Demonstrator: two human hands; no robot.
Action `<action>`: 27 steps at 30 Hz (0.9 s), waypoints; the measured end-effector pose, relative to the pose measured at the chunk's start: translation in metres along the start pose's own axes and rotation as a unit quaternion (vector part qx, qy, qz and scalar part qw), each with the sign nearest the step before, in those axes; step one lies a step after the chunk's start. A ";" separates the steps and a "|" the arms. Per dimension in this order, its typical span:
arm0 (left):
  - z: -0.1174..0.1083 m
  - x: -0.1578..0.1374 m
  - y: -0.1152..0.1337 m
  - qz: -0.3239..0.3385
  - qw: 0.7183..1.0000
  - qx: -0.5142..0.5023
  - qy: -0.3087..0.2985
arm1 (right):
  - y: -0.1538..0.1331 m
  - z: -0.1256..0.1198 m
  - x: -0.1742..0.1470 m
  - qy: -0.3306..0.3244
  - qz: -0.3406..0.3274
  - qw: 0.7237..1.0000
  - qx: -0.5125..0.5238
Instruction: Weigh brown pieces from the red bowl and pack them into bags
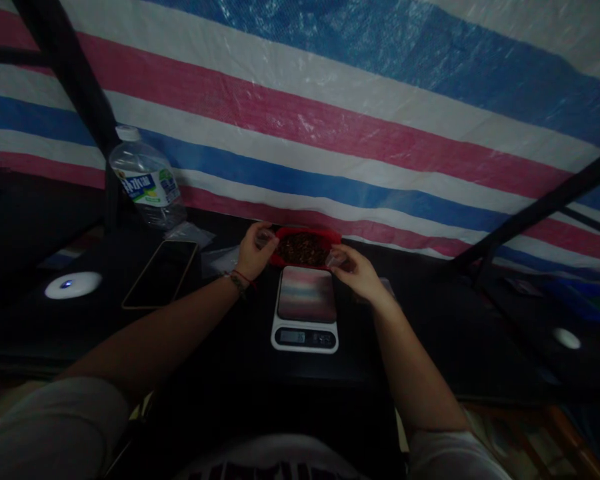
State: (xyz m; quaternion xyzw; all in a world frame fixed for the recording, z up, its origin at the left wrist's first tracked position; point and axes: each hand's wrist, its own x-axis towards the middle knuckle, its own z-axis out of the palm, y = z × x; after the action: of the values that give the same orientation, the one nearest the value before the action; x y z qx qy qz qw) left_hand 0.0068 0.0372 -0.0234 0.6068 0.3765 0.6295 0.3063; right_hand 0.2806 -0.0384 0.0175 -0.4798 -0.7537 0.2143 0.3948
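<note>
A red tray [334, 238] full of small dark brown pieces, like beans or nuts, lies behind a white kitchen scale [277, 339]. The scale's shiny metal plate [307, 295] bears nothing, and its display is lit too dimly to read. At the tray's left end, my left hand [253, 255] is closed around a small clear plastic piece [264, 235], perhaps a cup. On the right end, my right hand [359, 272] pinches another clear plastic piece [335, 259]. The exact shape of both pieces is hard to make out in the dim light.
To the left stand a large clear bottle [147, 183] and a phone [163, 273], with a white oval device [73, 285] beyond. Clear plastic bags [219, 261] lie by my left wrist. A striped sheet [330, 133] hangs behind the black table [430, 320]; dark frame bars [535, 213] flank it.
</note>
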 end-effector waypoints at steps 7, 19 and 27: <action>0.000 0.000 -0.001 -0.014 1.000 -0.002 -0.028 | -0.022 0.005 -0.005 -0.053 -0.079 0.994 -0.060; 0.006 0.001 -0.003 -0.129 0.989 0.014 -0.074 | -0.028 0.017 -0.009 -0.072 -0.109 0.986 -0.104; 0.010 0.000 0.005 -0.247 0.952 -0.150 -0.098 | -0.027 0.023 -0.011 -0.126 -0.116 0.980 -0.101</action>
State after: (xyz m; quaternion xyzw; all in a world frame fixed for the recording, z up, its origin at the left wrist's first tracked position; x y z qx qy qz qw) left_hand 0.0167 0.0358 -0.0191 0.5006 0.3839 0.5205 0.5754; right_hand 0.2495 -0.0593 0.0180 -0.3955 -0.8657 0.1489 0.2682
